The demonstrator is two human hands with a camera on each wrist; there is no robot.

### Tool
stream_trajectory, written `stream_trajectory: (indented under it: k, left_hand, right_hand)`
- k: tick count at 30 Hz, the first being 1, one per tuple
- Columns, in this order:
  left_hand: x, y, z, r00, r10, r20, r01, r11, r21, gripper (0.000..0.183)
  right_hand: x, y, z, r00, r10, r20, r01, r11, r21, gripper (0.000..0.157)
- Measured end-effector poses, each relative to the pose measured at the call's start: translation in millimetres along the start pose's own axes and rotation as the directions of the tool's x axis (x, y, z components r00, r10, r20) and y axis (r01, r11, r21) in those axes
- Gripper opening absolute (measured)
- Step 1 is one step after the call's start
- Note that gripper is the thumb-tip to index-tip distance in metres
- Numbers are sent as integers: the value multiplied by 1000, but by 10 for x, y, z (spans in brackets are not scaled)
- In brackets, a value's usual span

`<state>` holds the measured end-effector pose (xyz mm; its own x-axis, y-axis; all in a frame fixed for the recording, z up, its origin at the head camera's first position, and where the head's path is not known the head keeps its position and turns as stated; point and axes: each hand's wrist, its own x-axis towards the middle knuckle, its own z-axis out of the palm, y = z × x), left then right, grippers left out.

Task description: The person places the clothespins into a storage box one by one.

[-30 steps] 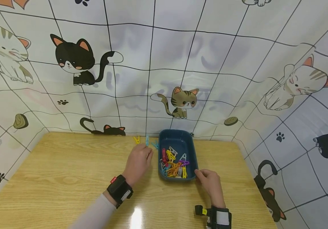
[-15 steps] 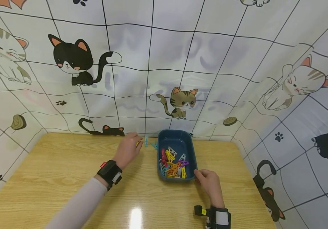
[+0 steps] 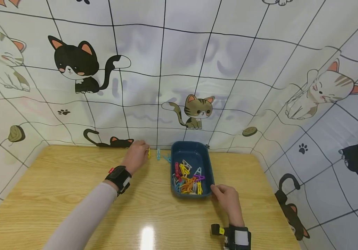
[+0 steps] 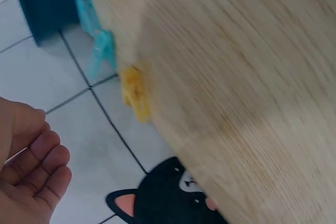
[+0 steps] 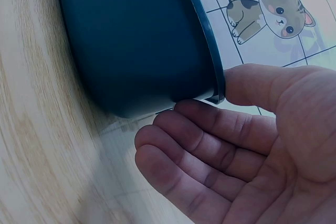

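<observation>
My left hand (image 3: 136, 157) is at the back edge of the table, just left of a yellow clothespin (image 3: 149, 153). In the left wrist view its fingers (image 4: 46, 163) are loosely bent, apart from the yellow clothespin, holding nothing. A light-blue clothespin (image 3: 158, 153) stands right of the yellow one, and another light-blue clothespin (image 3: 167, 158) lies beside the tub. With thumb and index finger my right hand (image 3: 228, 201) pinches the rim of a dark blue plastic tub (image 5: 142, 40) at its near right corner. Clothespins in several colours (image 3: 187, 180) lie heaped inside.
The wooden table (image 3: 104, 215) meets a white cat-print sheet (image 3: 141, 86) along its back edge. More of that sheet hangs at both sides. Each wrist wears a black strap, such as the left wrist strap (image 3: 119, 177).
My left hand has moved left and back, reached the yellow clothespin and come off it. That clothespin, splayed in view before, now looks narrow and upright. My right hand stays on the tub.
</observation>
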<state>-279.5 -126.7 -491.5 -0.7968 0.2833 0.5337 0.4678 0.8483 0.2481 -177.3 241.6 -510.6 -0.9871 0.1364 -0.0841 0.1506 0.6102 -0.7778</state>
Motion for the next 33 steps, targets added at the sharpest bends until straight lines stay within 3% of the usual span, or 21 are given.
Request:
stream_trajectory:
  k: [6, 14, 19, 24, 33]
  left_hand:
    - [17, -127, 72, 999, 31, -5, -31, 998, 60, 12]
    - [-38, -279, 222, 994, -65, 86, 56, 993, 104, 13]
    - [-68, -362, 366, 991, -85, 100, 69, 985, 156, 11]
    - [-84, -410, 480, 989, -99, 110, 74, 975, 212, 11]
    - [-49, -400, 528, 985, -114, 132, 86, 976, 200, 14]
  right_hand:
    - [-4, -29, 2, 1000, -7, 0, 7, 1000, 1, 28]
    - [-2, -25, 4, 1000, -30, -7, 30, 999, -15, 28]
    - [5, -6, 8, 1000, -17, -8, 17, 1000, -21, 27]
    - [20, 8, 4, 1000, -9, 1, 9, 1000, -23, 28]
    - [12, -11, -2, 1000, 3, 7, -3, 1000, -14, 28]
